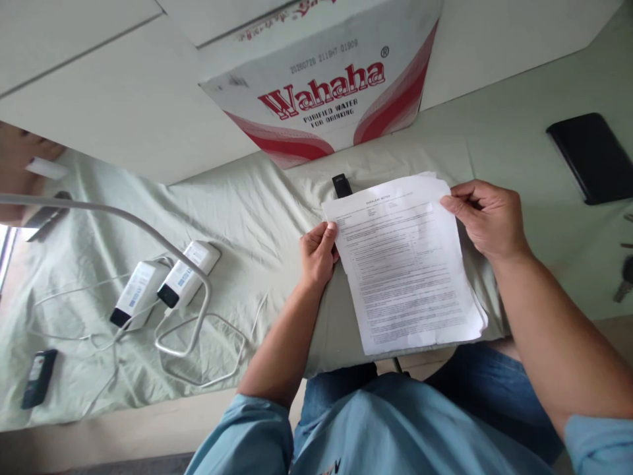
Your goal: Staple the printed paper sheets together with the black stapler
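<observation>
A small stack of printed paper sheets is held tilted over the front edge of the cloth-covered table. My left hand is closed on the stack's left edge, thumb on top and fingers curled beneath. At the upper right corner, my right hand pinches the sheets between thumb and fingers. Several page edges fan out slightly at the lower right. Just behind the top edge of the paper lies a small black object, partly covered by it.
A Wahaha water carton stands at the back against white panels. On the left are two white power banks with looped cables, a grey bent tube and a small dark device. A black case and keys lie right.
</observation>
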`<state>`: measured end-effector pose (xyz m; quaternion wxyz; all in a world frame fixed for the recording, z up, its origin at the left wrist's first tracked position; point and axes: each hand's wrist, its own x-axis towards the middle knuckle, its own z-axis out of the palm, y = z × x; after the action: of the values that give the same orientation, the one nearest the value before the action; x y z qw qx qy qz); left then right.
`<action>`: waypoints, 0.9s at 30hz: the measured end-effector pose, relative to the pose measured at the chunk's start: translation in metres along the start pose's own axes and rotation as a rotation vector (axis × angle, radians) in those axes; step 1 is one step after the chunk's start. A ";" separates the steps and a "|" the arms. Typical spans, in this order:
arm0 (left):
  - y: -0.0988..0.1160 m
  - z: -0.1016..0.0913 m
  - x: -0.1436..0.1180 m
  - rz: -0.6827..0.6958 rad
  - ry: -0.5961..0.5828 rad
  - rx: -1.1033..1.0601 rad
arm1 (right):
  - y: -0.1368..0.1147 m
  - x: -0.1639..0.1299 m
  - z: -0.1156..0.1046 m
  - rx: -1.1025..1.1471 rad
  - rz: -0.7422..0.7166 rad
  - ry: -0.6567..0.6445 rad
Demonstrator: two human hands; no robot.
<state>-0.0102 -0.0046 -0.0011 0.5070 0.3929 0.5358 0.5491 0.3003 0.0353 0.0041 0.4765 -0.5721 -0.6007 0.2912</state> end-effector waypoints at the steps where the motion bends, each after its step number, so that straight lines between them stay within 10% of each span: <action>1: 0.001 0.000 0.000 -0.006 0.002 -0.003 | 0.000 0.000 0.000 -0.002 0.002 -0.002; 27: -0.002 -0.001 -0.001 -0.051 -0.007 -0.003 | 0.002 0.001 0.001 0.033 0.011 -0.003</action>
<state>-0.0107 -0.0062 -0.0026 0.5234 0.3802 0.5429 0.5355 0.3005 0.0367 0.0026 0.4831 -0.5670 -0.5936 0.3045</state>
